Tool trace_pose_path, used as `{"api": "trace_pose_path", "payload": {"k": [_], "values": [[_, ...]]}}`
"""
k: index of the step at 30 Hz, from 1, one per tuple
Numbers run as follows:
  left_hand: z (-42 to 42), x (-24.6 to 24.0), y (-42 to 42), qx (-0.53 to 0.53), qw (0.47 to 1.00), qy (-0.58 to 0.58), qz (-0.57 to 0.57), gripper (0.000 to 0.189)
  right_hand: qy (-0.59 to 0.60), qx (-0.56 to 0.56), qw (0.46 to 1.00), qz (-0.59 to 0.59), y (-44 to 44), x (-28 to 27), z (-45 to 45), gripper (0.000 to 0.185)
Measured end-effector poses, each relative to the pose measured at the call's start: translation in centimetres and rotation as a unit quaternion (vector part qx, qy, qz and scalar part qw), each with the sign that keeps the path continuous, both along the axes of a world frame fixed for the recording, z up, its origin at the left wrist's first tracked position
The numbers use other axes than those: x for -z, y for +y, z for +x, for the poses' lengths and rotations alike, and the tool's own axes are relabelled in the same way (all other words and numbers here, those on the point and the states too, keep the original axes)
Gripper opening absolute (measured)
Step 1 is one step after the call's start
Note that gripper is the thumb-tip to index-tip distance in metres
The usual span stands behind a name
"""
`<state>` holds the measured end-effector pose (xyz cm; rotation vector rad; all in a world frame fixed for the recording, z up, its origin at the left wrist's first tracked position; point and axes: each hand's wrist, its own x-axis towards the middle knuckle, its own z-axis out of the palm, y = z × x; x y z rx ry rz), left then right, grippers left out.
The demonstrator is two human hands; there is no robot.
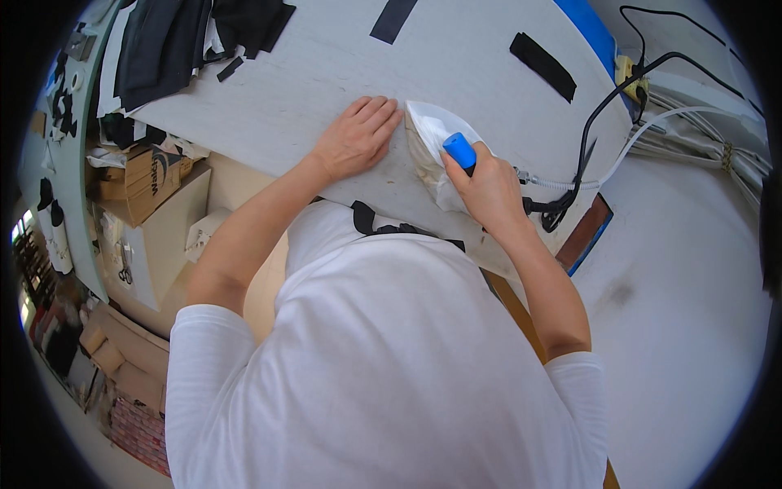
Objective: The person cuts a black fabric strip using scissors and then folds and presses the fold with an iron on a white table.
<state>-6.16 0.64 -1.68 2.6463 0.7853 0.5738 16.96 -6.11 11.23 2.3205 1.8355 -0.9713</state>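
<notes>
My right hand (pixel 492 189) is wrapped around the blue-tipped handle (pixel 458 145) of a steam iron (pixel 424 125). The iron's pale, pointed body rests on the white-covered table (pixel 275 98), near its front edge. To the left of the iron's tip, my left hand (pixel 360 137) lies flat on the cloth, palm down with fingers extended. Whatever may be under that palm is hidden. A black cable and a clear hose (pixel 647 122) run from the back of the iron. At the table's front edge, by my waist, hangs a black strip of fabric (pixel 391 226).
Stacked dark fabric pieces (pixel 159 55) lie at the far left. Black fabric strips (pixel 544 67) and a dark grey one (pixel 393 21) are farther back. A yellow power socket (pixel 629 76) sits at the right edge, above a reddish-brown pad (pixel 584 235). A cardboard box (pixel 146 183) stands lower left.
</notes>
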Motion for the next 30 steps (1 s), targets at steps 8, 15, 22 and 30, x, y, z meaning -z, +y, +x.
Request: {"api": "trace_pose_path", "payload": {"k": [8, 15, 22, 30], "values": [[0.2, -0.5, -0.2, -0.001, 0.999, 0.045, 0.002, 0.056, 0.012, 0.014, 1.0, 0.01, -0.8, 0.3, 0.4, 0.051], [0.3, -0.1, -0.2, -0.001, 0.998, 0.055, 0.01, 0.053, 0.0, 0.022, 1.0, 0.0, -1.3, -0.1, 0.7, 0.051], [0.5, -0.1, -0.2, 0.004, 0.999, 0.045, 0.004, 0.052, 0.0, 0.055, 0.998, 0.001, -3.8, -0.2, 3.2, 0.048], [0.6, -0.4, -0.1, 0.007, 0.999, 0.04, 0.013, 0.053, -0.01, 0.092, 0.996, 0.006, -6.9, -0.1, 6.0, 0.046]]}}
